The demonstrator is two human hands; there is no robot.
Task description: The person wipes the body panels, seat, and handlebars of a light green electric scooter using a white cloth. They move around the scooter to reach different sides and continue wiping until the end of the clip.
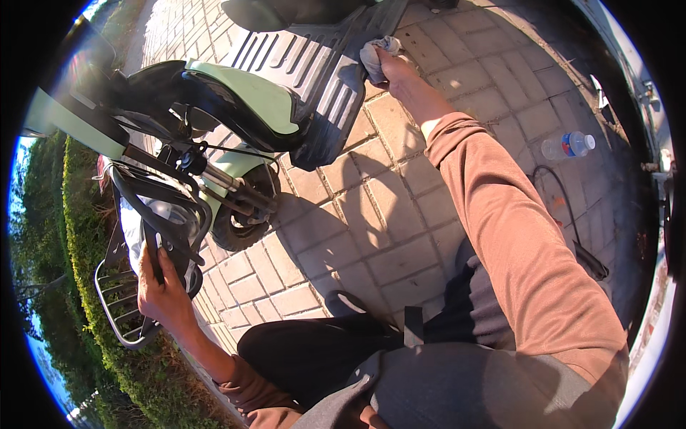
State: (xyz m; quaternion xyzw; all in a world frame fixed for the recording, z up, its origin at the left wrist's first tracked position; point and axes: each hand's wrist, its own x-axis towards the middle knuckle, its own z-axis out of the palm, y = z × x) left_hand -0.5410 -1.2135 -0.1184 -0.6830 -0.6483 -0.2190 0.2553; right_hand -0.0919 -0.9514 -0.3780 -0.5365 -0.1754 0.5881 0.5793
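Observation:
A light green and black electric scooter stands in front of me. My right hand reaches far forward, closed on a crumpled greyish-white cloth. That cloth touches the side edge of the scooter's ribbed footboard. At the left, my left hand grips a black bar of the scooter's front rack, with thumb and fingers on either side of the bar. Behind that bar is something white and clear, partly hidden by the frame. Beside it is the front wheel.
Brick paving runs beneath the scooter and me. A clear plastic bottle lies on its side at the right, near a black cable. A trimmed hedge borders the left. Along the far right runs a white edge.

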